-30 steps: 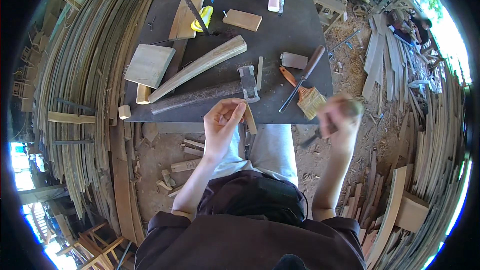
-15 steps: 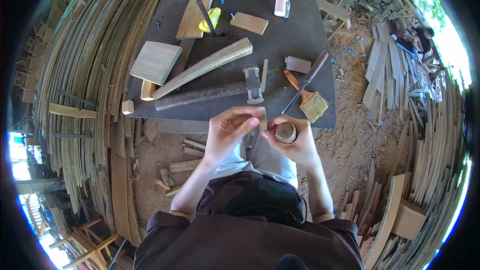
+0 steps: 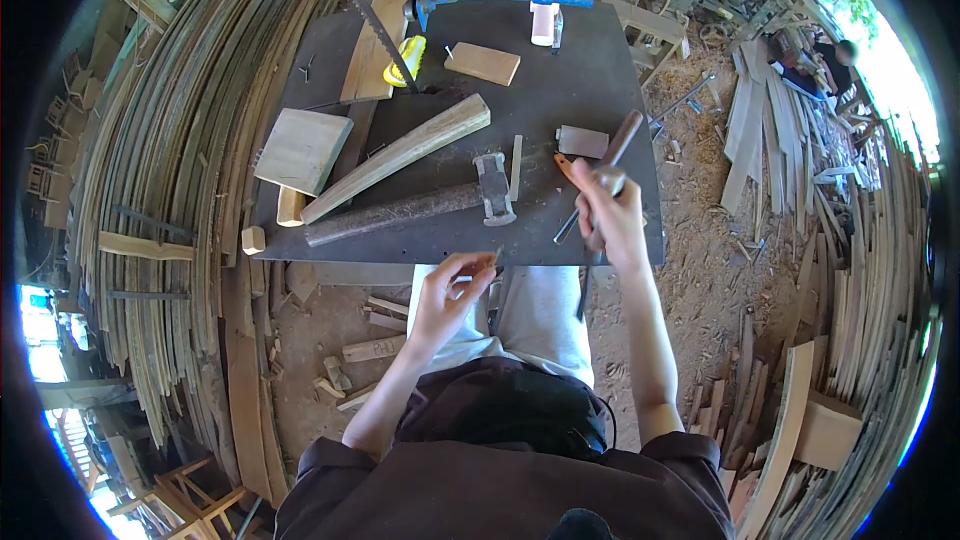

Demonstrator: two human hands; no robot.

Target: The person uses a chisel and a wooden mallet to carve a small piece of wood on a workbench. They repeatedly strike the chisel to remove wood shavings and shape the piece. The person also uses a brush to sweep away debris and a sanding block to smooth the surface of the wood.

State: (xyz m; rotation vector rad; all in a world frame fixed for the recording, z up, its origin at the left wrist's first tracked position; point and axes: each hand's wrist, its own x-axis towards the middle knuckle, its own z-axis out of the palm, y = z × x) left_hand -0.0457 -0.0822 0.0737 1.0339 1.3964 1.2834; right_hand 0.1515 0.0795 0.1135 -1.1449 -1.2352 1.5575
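The hammer lies across the near part of the table, handle to the left, with plenty crowding it. Just beyond it slants a bar; past its handle's end sits a square block. Right beside its head is a strip, and farther right are a nubby block, a long tool and an orange handle, partly blocked from my view by my right hand. Well beyond the hammer a saw leans up

The hammer's head is squared, worn metal on a dark, rough handle; the bar is pale, grained, tapering wood, the square block flat and weathered, the strip thin and straight

My right hand, right of the hammer's head, is wrapped round a chisel, round butt up, dark blade hanging below my fist. My left hand is apart from it, on my side of the hammer, thumb and fingers bent toward each other; I cannot tell whether they pinch anything
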